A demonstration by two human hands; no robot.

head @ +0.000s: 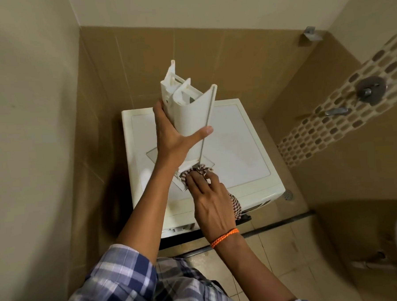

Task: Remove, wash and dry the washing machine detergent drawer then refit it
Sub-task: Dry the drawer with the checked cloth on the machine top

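At nine o'clock stands a plain beige wall (31, 136). Toward the middle, the left hand (172, 133) grips the drawer (188, 109), thumb stretched across its curved face at three o'clock of the palm, fingers hidden behind it. The drawer is white plastic, held nearly upright and tilted slightly, above the washer (244, 161); its open ribbed compartments point to twelve o'clock, a smooth rounded shell faces the camera, and a thin flat edge runs down its right side toward six o'clock. At the drawer's lower end the right hand (209, 200) presses a checked cloth (199, 171) against it, fingers fairly straight over the cloth, more cloth hanging past the palm at four o'clock. An orange band (224, 237) circles that wrist. The washer's cream top lies beneath both hands. At six o'clock shows a blue plaid shirt (121, 285). Toward three o'clock, a mosaic tile strip (343, 119) crosses the brown wall, carrying a metal tap (371, 90).
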